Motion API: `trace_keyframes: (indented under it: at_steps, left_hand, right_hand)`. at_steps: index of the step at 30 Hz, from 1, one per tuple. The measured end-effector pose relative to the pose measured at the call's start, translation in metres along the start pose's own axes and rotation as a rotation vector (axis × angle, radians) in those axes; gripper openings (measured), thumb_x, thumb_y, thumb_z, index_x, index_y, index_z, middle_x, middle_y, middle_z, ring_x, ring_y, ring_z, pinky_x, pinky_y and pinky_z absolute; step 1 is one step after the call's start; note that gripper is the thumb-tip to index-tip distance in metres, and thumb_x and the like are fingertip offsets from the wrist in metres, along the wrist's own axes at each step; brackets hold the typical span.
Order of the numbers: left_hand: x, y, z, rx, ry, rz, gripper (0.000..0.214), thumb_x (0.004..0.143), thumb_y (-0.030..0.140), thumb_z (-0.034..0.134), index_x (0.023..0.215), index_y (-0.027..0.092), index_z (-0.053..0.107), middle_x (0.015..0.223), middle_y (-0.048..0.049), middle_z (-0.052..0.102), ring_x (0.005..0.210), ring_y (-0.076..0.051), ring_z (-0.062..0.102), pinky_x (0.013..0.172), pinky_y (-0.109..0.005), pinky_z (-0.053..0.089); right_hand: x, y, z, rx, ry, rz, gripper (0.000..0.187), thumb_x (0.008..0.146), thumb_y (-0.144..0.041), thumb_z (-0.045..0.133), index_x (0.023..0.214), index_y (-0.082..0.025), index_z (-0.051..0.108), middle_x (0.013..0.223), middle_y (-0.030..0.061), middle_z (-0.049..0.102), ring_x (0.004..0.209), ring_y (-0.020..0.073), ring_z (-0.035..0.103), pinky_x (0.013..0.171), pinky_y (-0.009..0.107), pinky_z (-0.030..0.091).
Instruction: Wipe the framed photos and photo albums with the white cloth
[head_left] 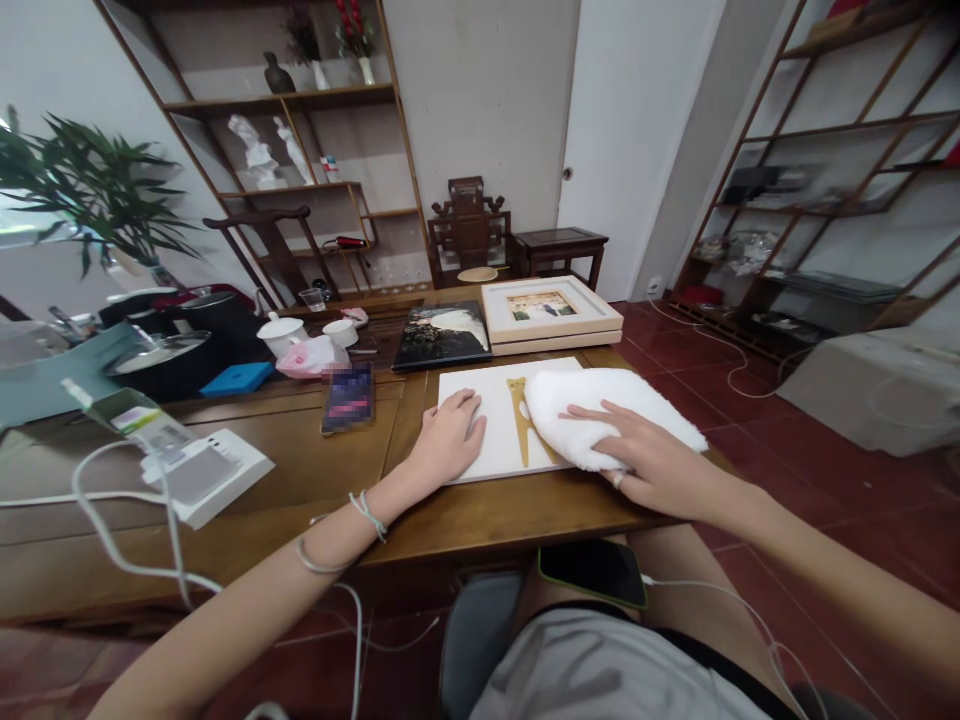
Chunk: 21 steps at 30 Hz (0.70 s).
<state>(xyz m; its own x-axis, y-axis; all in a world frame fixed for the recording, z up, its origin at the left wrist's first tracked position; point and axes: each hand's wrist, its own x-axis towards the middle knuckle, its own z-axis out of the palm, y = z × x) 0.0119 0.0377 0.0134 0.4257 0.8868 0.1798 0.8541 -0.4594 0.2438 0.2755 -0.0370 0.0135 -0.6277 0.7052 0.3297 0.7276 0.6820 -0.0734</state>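
The brown wooden tabletop (pixel 487 520) carries everything near the hands. At its far side lies a thick, pale wooden rectangular picture frame (pixel 553 338) around a small printed photo. On the near side lies a flat white rectangular board (pixel 499 405), close to the table's front edge. A dark, glossy rectangular panel (pixel 442 338) with a pale pattern lies just left of the frame. A fluffy white cloth (pixel 607 392) covers the board's right part and reaches past it. The right hand (pixel 652 460) has its grip on this cloth, fingers sunk into the pile. The left hand (pixel 450 435) lies palm down on the board's left edge, its grip released. Between them, a tapering gold cat-headed shape (pixel 520 415) shows on the board, right beside the cloth.
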Motion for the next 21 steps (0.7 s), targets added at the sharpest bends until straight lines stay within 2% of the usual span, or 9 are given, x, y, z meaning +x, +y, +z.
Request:
trace_keyframes:
  at_steps: [4, 6, 9, 12, 16, 21]
  left_hand:
    - [0.001, 0.001, 0.0, 0.012, -0.008, -0.003, 0.038, 0.092, 0.026, 0.037, 0.125, 0.015, 0.051, 0.14, -0.0118, 0.047, 0.128, -0.025, 0.044, 0.104, -0.049, 0.036]
    - [0.001, 0.0, 0.0, 0.016, -0.01, -0.002, 0.038, 0.092, 0.026, 0.037, 0.125, 0.015, 0.051, 0.14, -0.0118, 0.047, 0.128, -0.025, 0.044, 0.104, -0.049, 0.036]
    - [0.0, 0.0, 0.0, 0.019, -0.014, 0.005, 0.038, 0.092, 0.026, 0.037, 0.125, 0.015, 0.051, 0.14, -0.0119, 0.047, 0.129, -0.025, 0.044, 0.104, -0.048, 0.037]
    - [0.0, -0.001, -0.001, 0.021, -0.019, 0.007, 0.038, 0.092, 0.026, 0.037, 0.126, 0.015, 0.051, 0.14, -0.0122, 0.047, 0.129, -0.025, 0.044, 0.103, -0.048, 0.037]
    - [0.0, 0.0, -0.001, 0.028, -0.015, 0.011, 0.038, 0.092, 0.026, 0.037, 0.125, 0.015, 0.051, 0.14, -0.0124, 0.047, 0.128, -0.025, 0.044, 0.103, -0.048, 0.037]
    - [0.0, -0.001, -0.001, 0.03, -0.018, 0.011, 0.038, 0.092, 0.026, 0.036, 0.125, 0.016, 0.051, 0.14, -0.0125, 0.046, 0.129, -0.025, 0.043, 0.103, -0.048, 0.036]
  right_hand:
    - [0.025, 0.017, 0.007, -0.061, 0.008, 0.004, 0.017, 0.083, -0.018, 0.05, 0.087, -0.015, 0.067, 0.137, 0.0186, 0.048, 0.127, 0.031, 0.044, 0.106, 0.053, 0.032]
    - [0.042, 0.028, 0.011, -0.078, 0.022, 0.007, 0.025, 0.089, -0.029, 0.048, 0.088, -0.014, 0.068, 0.134, 0.0196, 0.051, 0.123, 0.0325, 0.047, 0.104, 0.053, 0.034]
    - [0.066, 0.042, 0.015, -0.085, 0.038, 0.031, 0.035, 0.092, -0.039, 0.044, 0.09, -0.014, 0.069, 0.132, 0.0179, 0.054, 0.115, 0.0329, 0.054, 0.099, 0.05, 0.039]
    - [0.08, 0.052, 0.018, -0.094, 0.031, 0.054, 0.033, 0.092, -0.038, 0.044, 0.096, -0.017, 0.069, 0.13, 0.0137, 0.056, 0.113, 0.0318, 0.056, 0.098, 0.05, 0.039]
    - [0.077, 0.049, 0.021, -0.099, 0.03, 0.106, 0.03, 0.092, -0.033, 0.045, 0.098, -0.017, 0.069, 0.134, 0.0137, 0.053, 0.121, 0.0311, 0.05, 0.104, 0.053, 0.034]
    - [0.045, 0.02, 0.012, -0.034, 0.013, 0.098, 0.029, 0.09, -0.031, 0.046, 0.089, -0.015, 0.07, 0.136, 0.0171, 0.05, 0.129, 0.0308, 0.041, 0.108, 0.054, 0.029]
